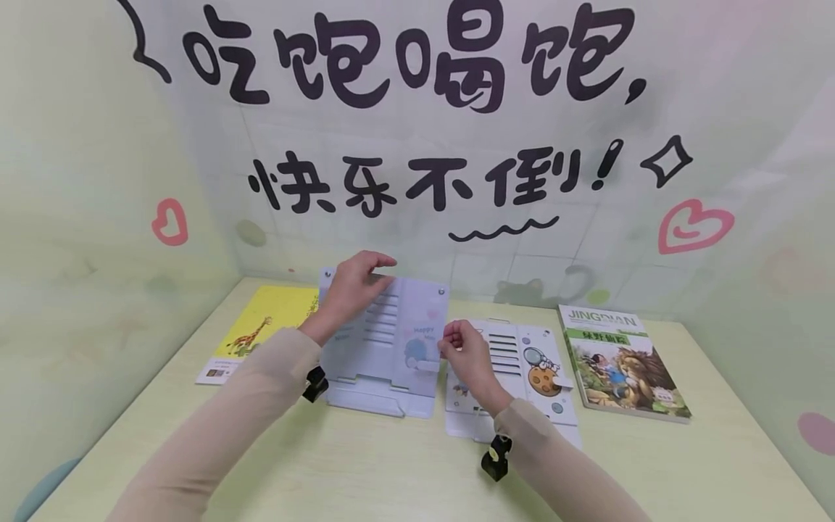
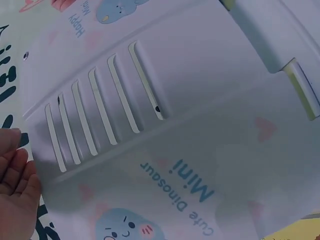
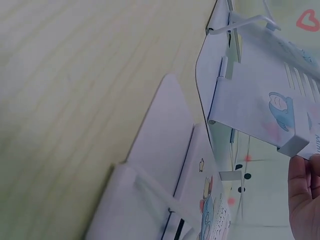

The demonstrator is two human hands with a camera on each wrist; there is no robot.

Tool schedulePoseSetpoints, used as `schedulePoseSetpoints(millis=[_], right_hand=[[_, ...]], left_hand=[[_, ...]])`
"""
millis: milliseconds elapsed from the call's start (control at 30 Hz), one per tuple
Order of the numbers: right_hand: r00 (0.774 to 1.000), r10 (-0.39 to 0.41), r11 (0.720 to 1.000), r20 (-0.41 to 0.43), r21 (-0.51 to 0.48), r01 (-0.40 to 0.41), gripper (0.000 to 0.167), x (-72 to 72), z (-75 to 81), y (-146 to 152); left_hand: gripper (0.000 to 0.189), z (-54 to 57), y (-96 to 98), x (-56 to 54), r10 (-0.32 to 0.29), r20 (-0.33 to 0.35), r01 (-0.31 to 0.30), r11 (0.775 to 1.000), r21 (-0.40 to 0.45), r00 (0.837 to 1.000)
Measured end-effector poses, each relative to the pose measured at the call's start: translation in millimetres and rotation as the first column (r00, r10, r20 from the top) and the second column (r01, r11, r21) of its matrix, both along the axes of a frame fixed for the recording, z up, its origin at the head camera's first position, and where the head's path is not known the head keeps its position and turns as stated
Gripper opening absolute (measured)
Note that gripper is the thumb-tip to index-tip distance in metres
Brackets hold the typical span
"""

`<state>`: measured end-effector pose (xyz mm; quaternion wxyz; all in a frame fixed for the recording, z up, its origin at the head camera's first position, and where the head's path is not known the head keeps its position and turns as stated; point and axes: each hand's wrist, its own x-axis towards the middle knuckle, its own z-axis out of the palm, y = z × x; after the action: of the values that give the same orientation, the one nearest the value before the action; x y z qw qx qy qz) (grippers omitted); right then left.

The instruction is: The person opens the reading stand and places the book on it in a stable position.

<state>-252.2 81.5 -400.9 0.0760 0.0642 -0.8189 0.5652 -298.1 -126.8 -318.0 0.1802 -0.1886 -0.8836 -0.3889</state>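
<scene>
Lilac plastic-looking slotted stand with dinosaur prints (image 1: pixel 381 359) sits on the pale wooden counter (image 1: pixel 391 475), panel (image 1: pixel 417 308) already raised; adjustment probably remains. At its top edge, the left hand (image 1: pixel 355 284) has thumb and fingers apart; the right hand's (image 1: pixel 471 357) grip pinches its right edge.

Left hand (image 1: pixel 355 286): at the top edge of the dinosaur stand (image 1: pixel 378 359), thumb and fingers apart in a loose curve.
Right hand (image 1: pixel 471 357): lower, fingers bent, pinching the stand's right edge with the thumb.
Left arm (image 1: pixel 225 424): beige-sleeved, slanting up to the stand, I see, from its near left.
Right arm (image 1: pixel 561 464): beige-sleeved, from its near right.
</scene>
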Motion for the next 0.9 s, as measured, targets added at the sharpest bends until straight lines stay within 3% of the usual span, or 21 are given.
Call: schedulePoseSetpoints(millis=[167,367,500,767,900], right_hand=[[1.000,0.004,1.000,-0.025,0.006,-0.004,0.012,5.6,-0.8,-1],[0.998,-0.010,1.000,-0.061,0.026,0.011,0.013,12.5,-0.9,-1],[0.996,-0.006,1.000,-0.088,0.027,0.009,0.013,14.5,-2.3,0],[0.996,0.006,1.000,-0.094,0.009,-0.005,0.013,19.5,-3.3,1],[0.996,0.047,0.994,-0.078,-0.095,-0.054,0.012,20.7,-4.0,4]], left_hand=[[0.026,1.9,10.8,3.0,-0.067,-0.008,0.066,0.994,-0.084,0.998],[0.017,-5.3,16.6,4.1,-0.165,-0.151,0.140,0.976,-0.166,0.975],[0.010,-7.1,17.0,2.4,-0.198,-0.190,0.173,0.975,-0.140,0.962],[0.007,-10.2,13.9,-1.3,-0.280,-0.196,0.275,0.960,-0.054,0.940],[0.007,-12.6,13.0,-3.0,-0.309,-0.218,0.310,0.950,-0.029,0.926]])
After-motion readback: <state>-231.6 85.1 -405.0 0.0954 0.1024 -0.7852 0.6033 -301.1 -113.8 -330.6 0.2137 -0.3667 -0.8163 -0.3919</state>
